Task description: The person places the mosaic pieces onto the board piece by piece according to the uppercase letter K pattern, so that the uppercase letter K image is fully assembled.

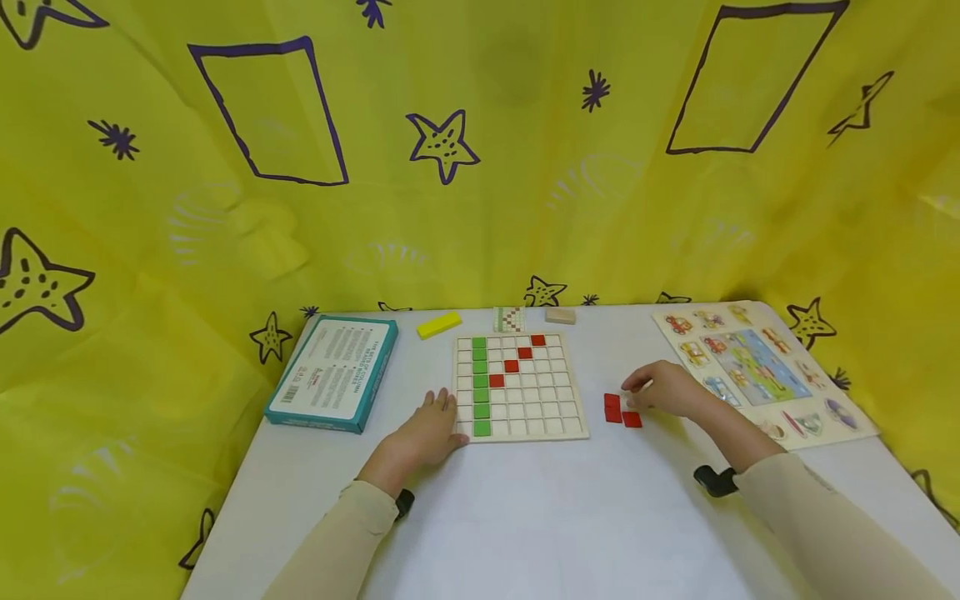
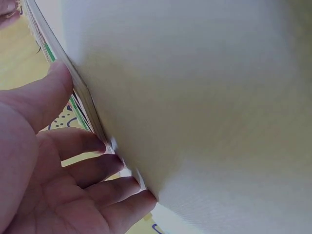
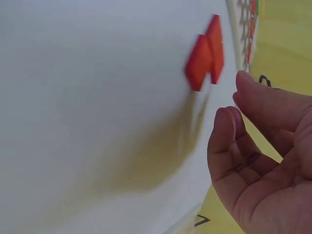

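A square wooden grid board (image 1: 536, 400) lies on the white table, with a column of green tiles and a diagonal of red tiles in its cells. My left hand (image 1: 426, 429) rests at the board's lower left corner, thumb against its edge and fingers extended along its side, as the left wrist view also shows. Right of the board lie a few loose red tiles (image 1: 612, 408). Just beside and above them is my right hand (image 1: 667, 390), fingers loosely bent. In the right wrist view a gap shows between thumb and fingertips, with no tile visible there.
At the left lies a teal-edged box (image 1: 333, 371). A yellow block (image 1: 438, 324), a small pattern card (image 1: 509, 318) and a wooden block (image 1: 560, 316) lie behind the board. A picture puzzle board (image 1: 761, 375) lies at the right, under my right forearm. A yellow curtain (image 1: 510, 225) surrounds the table.
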Motion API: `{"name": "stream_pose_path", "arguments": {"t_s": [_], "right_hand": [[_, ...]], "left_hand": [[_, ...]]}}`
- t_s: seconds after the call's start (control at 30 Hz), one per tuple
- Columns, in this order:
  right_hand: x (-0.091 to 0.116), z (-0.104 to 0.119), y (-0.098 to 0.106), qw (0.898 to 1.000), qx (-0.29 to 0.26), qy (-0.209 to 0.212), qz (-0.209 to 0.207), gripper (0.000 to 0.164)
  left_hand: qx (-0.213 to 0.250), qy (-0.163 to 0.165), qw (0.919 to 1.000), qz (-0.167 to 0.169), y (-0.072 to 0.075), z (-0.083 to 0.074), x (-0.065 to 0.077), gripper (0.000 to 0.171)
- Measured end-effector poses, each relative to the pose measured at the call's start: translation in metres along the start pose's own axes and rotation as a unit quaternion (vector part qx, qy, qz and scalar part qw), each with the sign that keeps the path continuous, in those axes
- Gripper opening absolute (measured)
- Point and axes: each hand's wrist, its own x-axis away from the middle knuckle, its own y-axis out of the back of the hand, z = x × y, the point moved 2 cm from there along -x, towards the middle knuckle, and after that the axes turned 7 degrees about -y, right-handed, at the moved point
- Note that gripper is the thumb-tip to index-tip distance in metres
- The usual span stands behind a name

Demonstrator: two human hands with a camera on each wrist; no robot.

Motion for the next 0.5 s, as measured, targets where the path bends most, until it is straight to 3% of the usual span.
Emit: {"name": "stream_pose_path", "arguments": {"t_s": [0.17,0.37,0.5], "right_hand": [[0.015,-0.011,-0.012,1.0,0.01,0.018,-0.007,0.024],[0.019,-0.016,-0.022,0.998,0.026,0.048,-0.043,0.01],[0.019,-0.017,-0.026,0.995,0.03,0.071,-0.06,0.01]], "left_hand": [[0.001,-0.002,1.0,-0.006,0.001,0.0,0.001,0.079],[0.007,-0.004,1.0,-0.005,0.001,-0.001,0.002,0.079],[0.001,-0.004,1.0,-0.004,0.002,-0.002,0.002,0.079]]}}
